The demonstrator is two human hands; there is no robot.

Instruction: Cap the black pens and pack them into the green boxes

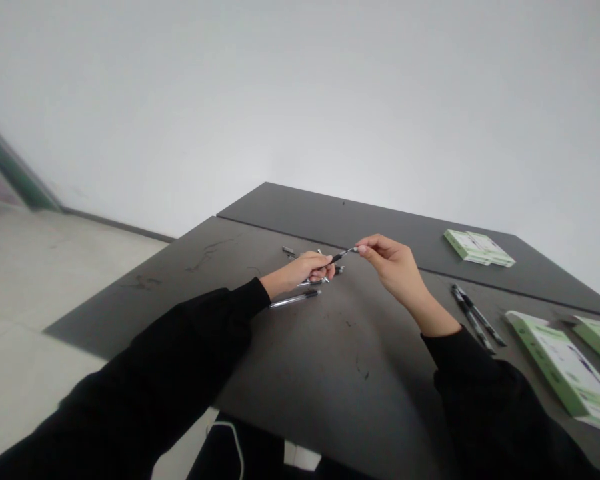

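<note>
Dark tabletop [290,373] below: both hands, left hand [307,268] and right hand [390,263], pinch one pen [339,256], seemingly by opposite ends, above loose pens [296,299].

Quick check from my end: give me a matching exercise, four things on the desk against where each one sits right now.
Things:
1. pen
2. loose pen
3. pair of pens
4. green box

Places:
A. far right of the desk, lying flat
B. on the desk under the left hand
C. held between both hands, right hand at its tip
D. on the desk beside the right forearm

Pairs: 1-C, 2-B, 3-D, 4-A
</note>
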